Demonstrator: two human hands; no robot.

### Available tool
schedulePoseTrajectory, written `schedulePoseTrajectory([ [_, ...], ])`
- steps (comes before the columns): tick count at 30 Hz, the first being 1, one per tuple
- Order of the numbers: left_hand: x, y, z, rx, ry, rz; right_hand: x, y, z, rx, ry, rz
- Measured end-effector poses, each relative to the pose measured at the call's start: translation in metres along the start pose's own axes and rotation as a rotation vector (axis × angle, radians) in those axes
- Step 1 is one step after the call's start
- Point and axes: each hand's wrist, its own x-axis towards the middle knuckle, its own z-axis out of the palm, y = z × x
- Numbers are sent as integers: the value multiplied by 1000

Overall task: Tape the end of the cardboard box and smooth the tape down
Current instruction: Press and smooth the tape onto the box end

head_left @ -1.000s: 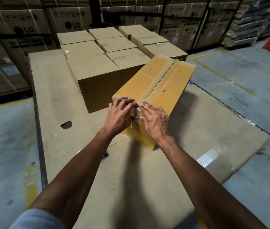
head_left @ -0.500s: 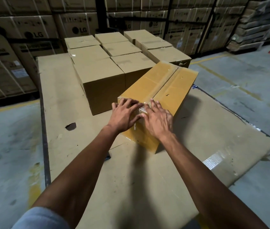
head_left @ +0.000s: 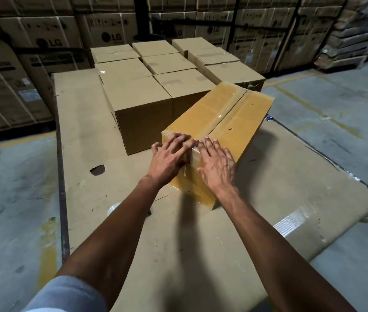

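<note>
We've got both hands flat, fingers spread: left hand (head_left: 171, 159) and right hand (head_left: 217, 166) pressing the tape (head_left: 193, 154) over the cardboard box (head_left: 235, 129)'s near end, mid cardboard sheet (head_left: 291, 176).

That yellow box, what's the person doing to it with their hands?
A person is sealing the yellow cardboard box. Clear tape already runs along the seam on top and over the near end. The left hand and right hand lie flat and open on that near end, fingers spread, pressing the tape down. Nothing is gripped. The box sits on a big cardboard sheet, next to plain brown boxes. What looks like a tape roll peeks out beside the left forearm.
</note>
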Motion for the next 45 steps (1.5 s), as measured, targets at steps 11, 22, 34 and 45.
schedulePoseTrajectory([
  [11, -1, -10, -9, 159, -65, -43, 18, -10, -14, 203, -69, -126],
  [22, 26, 85, -45, -74, -28, -136, 45, 74, -20, 499, -50, -163],
  [34, 38, 92, -34, 74, -85, 12, 87, 177, 12, 248, -136, -181],
  [45, 8, 111, -3, 345, -25, -371, 106, 189, 43, 221, 68, -300],
])
